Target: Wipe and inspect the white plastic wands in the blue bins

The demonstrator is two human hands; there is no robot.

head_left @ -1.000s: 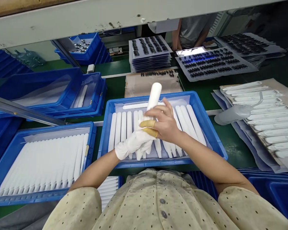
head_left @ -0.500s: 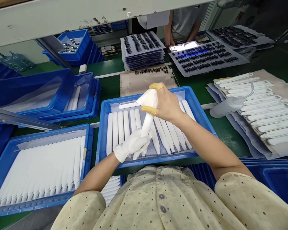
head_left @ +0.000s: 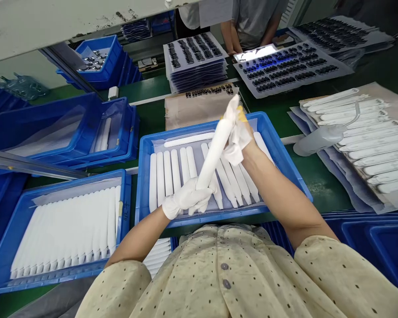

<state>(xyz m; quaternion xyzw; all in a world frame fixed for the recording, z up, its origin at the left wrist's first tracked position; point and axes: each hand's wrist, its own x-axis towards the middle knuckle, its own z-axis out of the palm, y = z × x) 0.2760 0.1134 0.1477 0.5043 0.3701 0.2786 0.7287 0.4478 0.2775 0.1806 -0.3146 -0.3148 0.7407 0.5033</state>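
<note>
A long white tube slants up across the blue plastic tray. My left hand, in a white glove, is closed around its lower end. My right hand, with yellow finger cots, presses a white cloth around the upper end, and the cloth hides the tip. Both hands are above the tray. Beneath them, several white tubes lie side by side on a clear liner, and another lies crosswise near the far rim.
A blue tray of packed white tubes stands to the left, and white tubes on sheets lie to the right beside a plastic squeeze bottle. Sheets of black parts cover the green belt ahead, where a co-worker stands.
My right hand and the cloth have shifted up toward the tube's end. The tube now leans further right and shows more of its length. The view has tilted slightly.
</note>
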